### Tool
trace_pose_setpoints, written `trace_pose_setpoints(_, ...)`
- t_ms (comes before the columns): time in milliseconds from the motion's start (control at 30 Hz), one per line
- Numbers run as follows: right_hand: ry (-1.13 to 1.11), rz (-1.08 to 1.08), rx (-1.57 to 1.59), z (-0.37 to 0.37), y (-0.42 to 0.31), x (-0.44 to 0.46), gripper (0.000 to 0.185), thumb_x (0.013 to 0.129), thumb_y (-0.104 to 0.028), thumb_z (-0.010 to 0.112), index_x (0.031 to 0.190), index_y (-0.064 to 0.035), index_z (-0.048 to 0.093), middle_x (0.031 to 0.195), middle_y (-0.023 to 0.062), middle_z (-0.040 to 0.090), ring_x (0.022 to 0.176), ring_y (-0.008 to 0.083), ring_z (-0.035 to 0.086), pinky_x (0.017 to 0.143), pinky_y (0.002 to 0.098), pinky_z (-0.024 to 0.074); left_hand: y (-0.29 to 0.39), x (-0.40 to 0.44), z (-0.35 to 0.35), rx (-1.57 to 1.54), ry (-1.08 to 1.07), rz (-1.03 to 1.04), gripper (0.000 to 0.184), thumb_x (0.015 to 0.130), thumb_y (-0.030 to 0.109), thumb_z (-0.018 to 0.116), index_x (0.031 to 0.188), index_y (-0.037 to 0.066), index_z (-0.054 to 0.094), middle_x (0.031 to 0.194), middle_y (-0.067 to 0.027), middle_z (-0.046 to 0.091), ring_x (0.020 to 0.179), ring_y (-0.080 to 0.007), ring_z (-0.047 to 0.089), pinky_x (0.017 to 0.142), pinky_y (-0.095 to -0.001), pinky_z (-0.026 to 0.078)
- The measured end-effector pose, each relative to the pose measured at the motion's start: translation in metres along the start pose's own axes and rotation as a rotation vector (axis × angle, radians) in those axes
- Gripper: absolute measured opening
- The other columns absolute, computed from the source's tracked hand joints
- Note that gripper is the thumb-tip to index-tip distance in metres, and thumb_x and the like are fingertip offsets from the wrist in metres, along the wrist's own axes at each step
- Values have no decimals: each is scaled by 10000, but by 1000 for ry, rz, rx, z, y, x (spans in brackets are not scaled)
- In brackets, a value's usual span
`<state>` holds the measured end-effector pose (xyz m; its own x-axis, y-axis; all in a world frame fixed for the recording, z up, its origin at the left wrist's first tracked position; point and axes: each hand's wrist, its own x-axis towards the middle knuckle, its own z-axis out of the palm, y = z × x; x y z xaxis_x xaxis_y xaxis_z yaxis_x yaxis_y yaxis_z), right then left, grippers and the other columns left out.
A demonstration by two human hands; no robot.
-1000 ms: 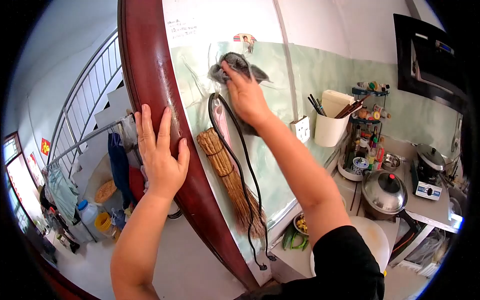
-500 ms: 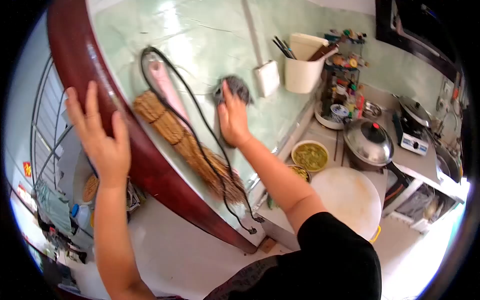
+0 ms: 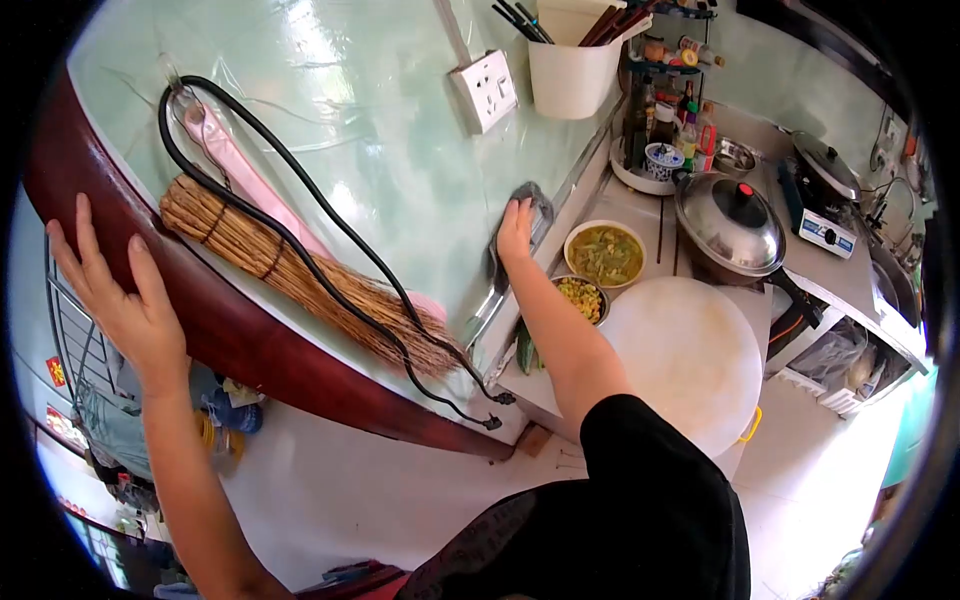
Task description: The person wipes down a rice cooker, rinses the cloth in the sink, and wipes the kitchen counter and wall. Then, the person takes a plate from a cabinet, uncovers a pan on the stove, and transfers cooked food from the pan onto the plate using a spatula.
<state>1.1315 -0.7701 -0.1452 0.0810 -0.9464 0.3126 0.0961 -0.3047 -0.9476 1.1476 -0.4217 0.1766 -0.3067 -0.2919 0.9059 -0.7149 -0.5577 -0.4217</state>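
Observation:
My left hand [image 3: 130, 310] lies with fingers spread against the dark red wooden trim [image 3: 250, 345] at the wall's edge. With my right hand [image 3: 515, 230] I press a dark grey cloth [image 3: 535, 196] against the pale green, film-covered wall [image 3: 385, 150], low down near the counter. Part of the cloth is hidden under the hand. Between my hands hang a straw broom [image 3: 300, 275], a black cord [image 3: 300, 180] and a pink strap-like thing [image 3: 250, 180].
Below my right arm, the counter holds a bowl of greenish soup [image 3: 606, 256], a smaller bowl of yellow food [image 3: 582, 297] and a large round white board [image 3: 690, 360]. A lidded wok [image 3: 735, 228] stands beyond. A socket [image 3: 487, 92] and a utensil holder [image 3: 572, 75] are on the wall.
My right hand has moved the cloth down the wall toward the counter. My left hand remains flat on the red trim. The camera view has shifted.

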Motion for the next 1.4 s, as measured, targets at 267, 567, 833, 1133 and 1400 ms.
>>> trace_pose_setpoints(267,-152,115,-24,9,10,-103,639,904,-362,242,1258,157,125,1313,353,106,1248,429,99,1040,380,69,-4,-2,2,-6,18,49,397,862,150,444,1242,47,388,1300,-218,299,1217,-356,250,1000,-413,183)
trace_pose_setpoints(567,-544,-192,-681,-54,-20,-154,445,867,-253,358,1160,82,371,1102,237,459,1098,355,386,983,454,216,-6,-3,2,-14,48,51,382,863,189,449,1238,126,413,1322,-216,267,1228,-350,252,1003,-405,218)
trace_pose_setpoints(833,-336,-437,-953,-57,19,-113,318,837,-229,382,968,25,522,1089,199,494,1098,333,399,977,465,218,-18,-9,3,31,-25,10,384,875,255,434,1251,188,393,1308,-190,285,1197,-336,303,993,-402,268)
trace_pose_setpoints(1133,-569,-500,-843,-68,-1,-138,289,803,-184,433,932,58,525,1004,236,505,1032,383,422,950,439,277,-14,-10,6,37,78,33,402,854,279,460,1241,186,409,1282,-196,311,1158,-340,342,957,-394,303)
trace_pose_setpoints(1400,-931,-359,-442,-105,-17,-168,292,779,-54,438,1058,-3,507,982,209,513,941,358,477,846,384,385,-14,-12,7,-75,139,36,381,857,218,470,1230,155,425,1294,-228,294,1199,-351,284,985,-405,235)
